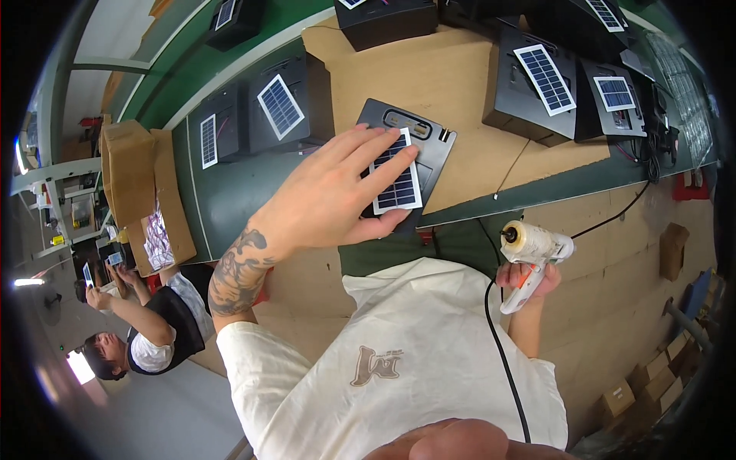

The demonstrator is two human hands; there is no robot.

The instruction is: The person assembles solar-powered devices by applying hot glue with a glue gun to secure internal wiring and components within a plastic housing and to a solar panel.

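My left hand (337, 192) lies flat with fingers spread on a small blue solar panel (399, 184), pressing it onto a black plastic housing (429, 142). The housing rests on a brown cardboard sheet (437, 77) at the near edge of the green bench. My right hand (529, 280) is lower, off the bench edge near my chest, and grips a white glue gun (529, 253) by its handle. The gun's nozzle end points left. A black cord (498, 345) drops from it across my cream shirt.
Several more black housings with solar panels (280, 103) (544, 77) stand around the cardboard sheet on the green bench (230, 192). An open cardboard box (142, 192) sits at the bench's left end. Another person (146, 330) sits at lower left. Cardboard boxes (621, 399) lie on the floor at right.
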